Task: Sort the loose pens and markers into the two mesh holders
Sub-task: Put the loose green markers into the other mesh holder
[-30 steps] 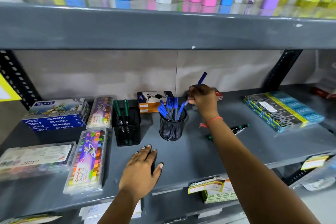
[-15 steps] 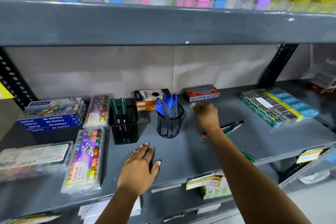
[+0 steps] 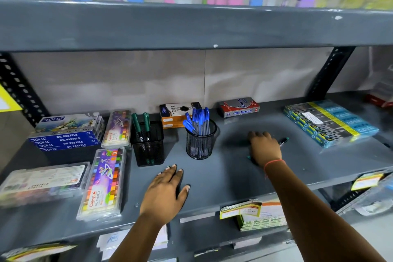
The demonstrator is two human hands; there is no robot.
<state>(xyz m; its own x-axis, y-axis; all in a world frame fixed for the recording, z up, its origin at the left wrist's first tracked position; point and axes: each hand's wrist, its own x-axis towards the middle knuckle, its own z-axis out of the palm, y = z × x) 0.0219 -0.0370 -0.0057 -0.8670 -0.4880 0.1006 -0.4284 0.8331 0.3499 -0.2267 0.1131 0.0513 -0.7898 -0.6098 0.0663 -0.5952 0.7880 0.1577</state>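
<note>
A round black mesh holder [image 3: 201,147] stands mid-shelf, holding several blue-capped pens [image 3: 198,118]. To its left, a square black mesh holder [image 3: 148,149] holds two green markers [image 3: 140,125]. Right of the round holder, my right hand [image 3: 264,149] lies palm down over loose green markers on the shelf. One marker's end [image 3: 284,141] pokes out past the hand on the right; the rest is hidden under it. Whether the fingers grip a marker cannot be seen. My left hand [image 3: 168,191] rests flat on the shelf in front of the holders, fingers spread, holding nothing.
Oil pastel boxes [image 3: 66,134] and crayon cases [image 3: 104,183] fill the shelf's left side. An orange box [image 3: 174,116] and a red box [image 3: 239,107] stand at the back wall. A wrapped pack of blue boxes [image 3: 331,122] lies at the right. The upper shelf [image 3: 191,25] overhangs.
My right hand let a blue pen go into the round holder, then moved right and down onto the loose green markers. My left hand has stayed where it was.
</note>
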